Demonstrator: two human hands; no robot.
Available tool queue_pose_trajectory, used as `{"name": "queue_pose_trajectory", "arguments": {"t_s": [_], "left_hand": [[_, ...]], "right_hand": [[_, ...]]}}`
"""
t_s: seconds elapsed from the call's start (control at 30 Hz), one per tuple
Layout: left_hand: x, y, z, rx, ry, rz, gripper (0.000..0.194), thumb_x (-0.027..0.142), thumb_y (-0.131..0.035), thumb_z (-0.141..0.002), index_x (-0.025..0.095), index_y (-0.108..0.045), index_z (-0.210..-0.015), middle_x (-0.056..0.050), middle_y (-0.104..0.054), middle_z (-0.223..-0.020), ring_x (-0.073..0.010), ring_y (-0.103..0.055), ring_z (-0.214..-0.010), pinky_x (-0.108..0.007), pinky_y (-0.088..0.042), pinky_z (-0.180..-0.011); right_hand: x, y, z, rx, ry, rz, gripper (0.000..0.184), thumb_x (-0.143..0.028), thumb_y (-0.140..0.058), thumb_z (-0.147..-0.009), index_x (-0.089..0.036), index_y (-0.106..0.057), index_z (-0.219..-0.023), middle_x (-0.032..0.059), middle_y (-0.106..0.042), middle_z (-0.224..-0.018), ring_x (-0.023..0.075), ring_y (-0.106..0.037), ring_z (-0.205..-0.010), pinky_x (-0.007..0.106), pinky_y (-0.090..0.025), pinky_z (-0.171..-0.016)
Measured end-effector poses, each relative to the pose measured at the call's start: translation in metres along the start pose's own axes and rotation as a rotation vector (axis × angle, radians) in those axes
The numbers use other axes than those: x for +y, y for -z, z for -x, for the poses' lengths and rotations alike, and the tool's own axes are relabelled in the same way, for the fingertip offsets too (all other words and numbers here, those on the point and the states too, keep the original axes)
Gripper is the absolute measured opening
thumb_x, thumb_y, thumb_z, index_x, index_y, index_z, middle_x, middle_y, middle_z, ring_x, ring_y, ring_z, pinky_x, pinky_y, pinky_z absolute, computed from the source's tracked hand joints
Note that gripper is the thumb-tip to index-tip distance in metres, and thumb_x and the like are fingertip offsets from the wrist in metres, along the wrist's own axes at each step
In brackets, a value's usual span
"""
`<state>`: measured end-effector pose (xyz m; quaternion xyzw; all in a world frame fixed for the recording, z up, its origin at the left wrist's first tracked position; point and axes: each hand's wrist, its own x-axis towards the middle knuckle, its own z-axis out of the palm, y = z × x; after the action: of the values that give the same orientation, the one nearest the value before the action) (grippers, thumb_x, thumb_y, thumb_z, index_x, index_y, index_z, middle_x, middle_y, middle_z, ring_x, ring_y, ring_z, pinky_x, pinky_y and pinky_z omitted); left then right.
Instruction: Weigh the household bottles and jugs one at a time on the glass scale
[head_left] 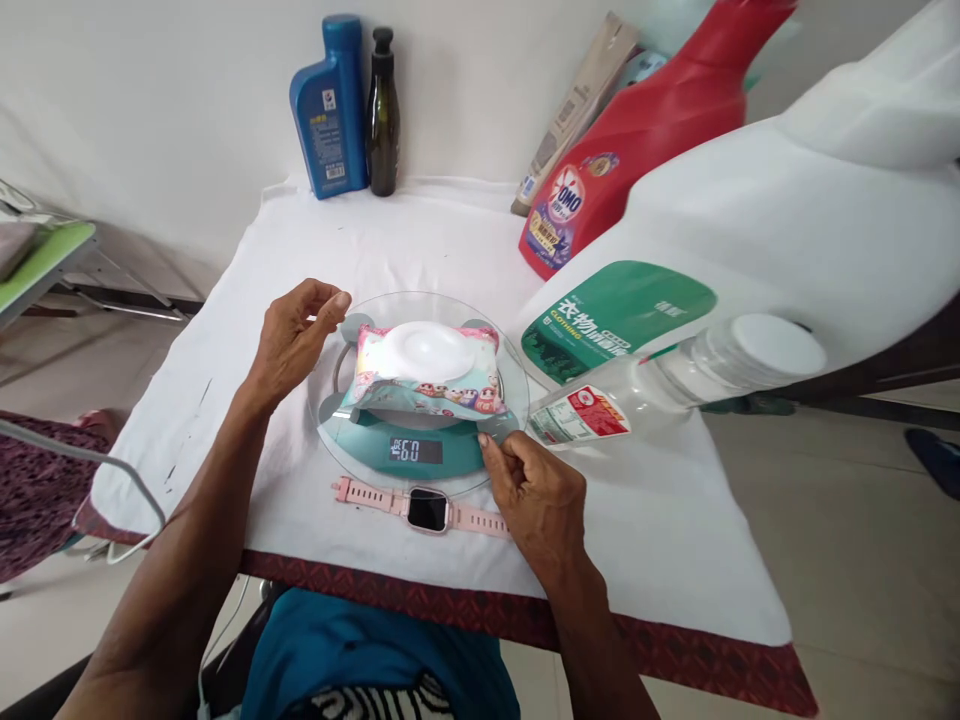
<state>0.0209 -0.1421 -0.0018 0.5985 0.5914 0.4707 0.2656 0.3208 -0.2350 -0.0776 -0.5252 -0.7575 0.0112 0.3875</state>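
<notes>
A pack of wet wipes [424,372] with a white lid lies on the round glass top of a teal kitchen scale [439,452], whose display is lit. My left hand [294,335] hovers at the scale's left rim, fingers loosely curled, thumb and forefinger close together, holding nothing. My right hand [534,490] rests at the scale's front right rim, its fingers curled with the tips touching the glass edge. A pink smartwatch [424,508] lies flat on the white cloth just in front of the scale.
To the right stand a large white detergent jug [750,240] with a green label, a clear bottle [675,385] lying on its side and a red detergent bottle [637,130]. A blue bottle [330,105] and a dark glass bottle [382,110] stand against the wall.
</notes>
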Motion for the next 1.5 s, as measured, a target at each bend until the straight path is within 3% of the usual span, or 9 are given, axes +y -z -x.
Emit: {"name": "queue_pose_trajectory", "arguments": {"t_s": [0.17, 0.43, 0.7, 1.17, 1.27, 1.37, 1.5], "left_hand": [[-0.025, -0.017, 0.003, 0.127, 0.112, 0.148, 0.037, 0.059, -0.066, -0.098, 0.024, -0.068, -0.086, -0.007, -0.074, -0.096, -0.0176, -0.071, -0.081, -0.034, -0.062, -0.075], [-0.03, -0.017, -0.001, 0.25, 0.183, 0.173, 0.033, 0.055, -0.066, -0.097, 0.024, -0.065, -0.085, -0.004, -0.072, -0.093, -0.0157, -0.07, -0.081, -0.03, -0.06, -0.071], [-0.028, -0.018, -0.001, 0.248, 0.185, 0.166, 0.025, 0.044, -0.066, -0.097, 0.023, -0.064, -0.082, -0.004, -0.072, -0.092, -0.0147, -0.07, -0.08, -0.03, -0.06, -0.072], [-0.029, -0.017, -0.001, 0.29, 0.11, 0.189, 0.025, 0.042, -0.069, -0.096, 0.023, -0.063, -0.081, -0.003, -0.073, -0.089, -0.0155, -0.069, -0.077, -0.031, -0.059, -0.071], [-0.026, -0.015, 0.001, 0.244, 0.093, 0.176, 0.026, 0.046, -0.068, -0.095, 0.023, -0.064, -0.084, -0.005, -0.073, -0.093, -0.018, -0.07, -0.082, -0.034, -0.06, -0.076], [-0.015, -0.015, 0.006, 0.11, 0.026, 0.1, 0.033, 0.054, -0.075, -0.091, 0.024, -0.069, -0.102, -0.008, -0.075, -0.111, -0.0238, -0.072, -0.103, -0.041, -0.06, -0.091], [0.011, -0.021, 0.017, -0.16, -0.209, -0.121, 0.086, 0.069, -0.091, -0.071, 0.025, -0.062, -0.138, -0.013, -0.065, -0.145, -0.0361, -0.06, -0.137, -0.056, -0.05, -0.116]], "right_hand": [[-0.001, 0.002, -0.001, -0.028, -0.018, -0.001, 0.048, -0.032, -0.062, -0.107, -0.023, -0.04, -0.065, -0.0071, -0.045, -0.054, 0.0072, -0.037, -0.049, 0.025, -0.031, -0.053], [-0.003, 0.004, -0.003, -0.043, -0.002, -0.004, 0.047, -0.029, -0.064, -0.106, -0.023, -0.04, -0.066, -0.0077, -0.044, -0.055, 0.0061, -0.036, -0.049, 0.023, -0.032, -0.053], [-0.004, 0.008, -0.003, -0.064, -0.022, -0.027, 0.044, -0.027, -0.056, -0.109, -0.023, -0.041, -0.068, -0.0069, -0.042, -0.056, 0.0077, -0.036, -0.05, 0.026, -0.031, -0.053], [-0.006, 0.009, -0.006, -0.035, 0.044, -0.04, 0.041, -0.021, -0.05, -0.111, -0.024, -0.04, -0.072, -0.0072, -0.041, -0.058, 0.0078, -0.037, -0.05, 0.026, -0.03, -0.053], [-0.005, 0.009, -0.005, -0.036, 0.052, -0.033, 0.041, -0.022, -0.05, -0.112, -0.023, -0.041, -0.072, -0.0071, -0.041, -0.059, 0.0078, -0.038, -0.05, 0.026, -0.03, -0.054], [-0.005, 0.008, -0.005, -0.037, 0.055, -0.021, 0.041, -0.022, -0.051, -0.112, -0.023, -0.041, -0.072, -0.0074, -0.04, -0.059, 0.0076, -0.039, -0.05, 0.025, -0.031, -0.053], [-0.004, 0.008, -0.005, -0.043, 0.04, -0.032, 0.041, -0.022, -0.051, -0.112, -0.023, -0.041, -0.073, -0.008, -0.038, -0.059, 0.0076, -0.038, -0.049, 0.025, -0.032, -0.053]]}}
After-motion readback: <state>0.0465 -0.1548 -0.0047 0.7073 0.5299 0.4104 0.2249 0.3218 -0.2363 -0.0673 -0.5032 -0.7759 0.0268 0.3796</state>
